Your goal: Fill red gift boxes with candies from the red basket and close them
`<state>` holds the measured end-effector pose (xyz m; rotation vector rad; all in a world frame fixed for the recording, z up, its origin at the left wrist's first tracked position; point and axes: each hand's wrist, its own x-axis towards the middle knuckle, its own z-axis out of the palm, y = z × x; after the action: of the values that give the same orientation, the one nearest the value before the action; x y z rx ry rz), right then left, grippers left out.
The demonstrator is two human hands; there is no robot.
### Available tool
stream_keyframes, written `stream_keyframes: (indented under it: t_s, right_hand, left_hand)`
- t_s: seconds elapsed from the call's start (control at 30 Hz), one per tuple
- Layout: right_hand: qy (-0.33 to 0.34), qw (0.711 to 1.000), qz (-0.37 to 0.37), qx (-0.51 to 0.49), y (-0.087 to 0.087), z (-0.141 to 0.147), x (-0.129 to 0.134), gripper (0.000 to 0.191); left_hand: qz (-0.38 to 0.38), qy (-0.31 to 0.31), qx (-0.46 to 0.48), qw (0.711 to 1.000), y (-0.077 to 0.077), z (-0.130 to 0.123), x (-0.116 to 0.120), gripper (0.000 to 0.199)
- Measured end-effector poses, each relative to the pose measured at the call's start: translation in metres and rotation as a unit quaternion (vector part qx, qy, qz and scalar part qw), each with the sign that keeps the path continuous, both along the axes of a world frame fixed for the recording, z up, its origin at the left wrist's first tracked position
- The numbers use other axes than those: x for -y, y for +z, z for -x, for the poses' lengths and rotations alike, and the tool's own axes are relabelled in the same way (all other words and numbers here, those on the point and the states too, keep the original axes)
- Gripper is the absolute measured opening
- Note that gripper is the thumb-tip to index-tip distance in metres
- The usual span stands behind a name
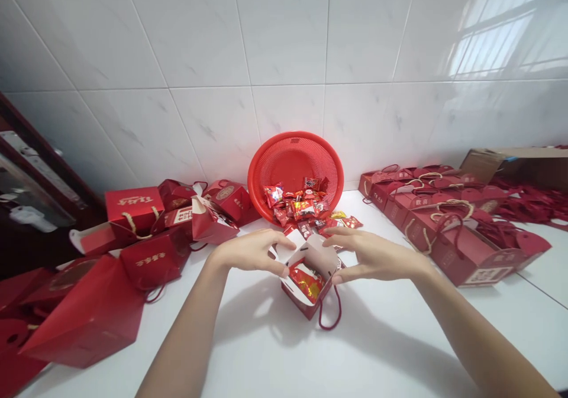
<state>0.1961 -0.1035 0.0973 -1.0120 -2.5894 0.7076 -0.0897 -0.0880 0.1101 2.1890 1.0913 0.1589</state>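
Head view, and nearest me a red gift box (298,304) sits open on the white table (275,371), turned with a corner toward the person, wrapped sweets (308,282) showing inside. A dark red cord handle (331,327) loops out at its near right side; it could snag under a wall or get caught in a fold if pressed in carelessly. The left hand (257,253) is half curled, thumb and fingers well parted, tips at the pale flaps (317,250); the right hand (377,259) mirrors it at the other side, also parted, and neither seems closed tight round anything. I'd worry that uneven pushing from the two sides would crease the card or tip the light box. Just behind, loose sweets (352,222) spill past the tilted red basket (252,179); a knock from the fingers could scatter more. Farther off, finished-looking boxes (142,206) crowd the left, some leaning, so a stray elbow might topple them, while handled boxes (452,244) line the right, close before a brown carton (481,162) and the tiled wall (288,31).
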Motion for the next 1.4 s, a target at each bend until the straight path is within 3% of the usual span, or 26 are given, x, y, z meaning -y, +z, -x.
stream_keyframes:
  t_s: [0.17,0.33,0.5,0.67,0.83,0.97,1.13,1.27,1.4]
  right_hand:
    - [-0.060,0.994,0.017,-0.088,-0.027,0.001,0.010,0.051]
    - [-0.158,0.969,-0.005,-0.192,-0.062,0.018,0.009,0.051]
    - [-0.185,0.955,-0.039,-0.230,-0.087,0.029,0.004,0.056]
    - [-0.188,0.943,-0.045,-0.271,-0.092,0.031,0.008,0.063]
    - [-0.142,0.953,-0.077,-0.256,-0.097,0.030,0.007,0.028]
    - [-0.116,0.947,-0.127,-0.273,-0.104,0.029,0.003,0.031]
    - [-0.118,0.947,-0.124,-0.270,-0.106,0.028,0.003,0.041]
    - [-0.149,0.939,-0.110,-0.288,-0.101,0.023,0.002,0.037]
    - [-0.223,0.930,-0.057,-0.286,-0.095,0.014,-0.004,0.036]
  left_hand:
    - [-0.016,-0.015,0.004,1.000,-0.001,0.001,-0.003,0.054]
    - [-0.013,-0.013,0.017,1.000,0.002,-0.006,0.000,0.051]
    - [-0.001,-0.001,0.034,0.999,0.002,-0.016,0.003,0.059]
    - [0.024,0.013,0.065,0.997,-0.008,-0.022,0.000,0.085]
    - [0.001,-0.032,0.044,0.999,-0.011,-0.025,-0.001,0.053]
    - [-0.033,0.009,0.021,0.999,-0.015,-0.034,-0.002,0.038]
    - [-0.135,0.032,0.013,0.990,-0.033,-0.045,-0.007,0.035]
    - [-0.105,0.000,0.039,0.994,-0.042,-0.048,-0.014,0.032]
    - [-0.059,-0.002,0.029,0.998,-0.040,-0.047,-0.015,0.033]
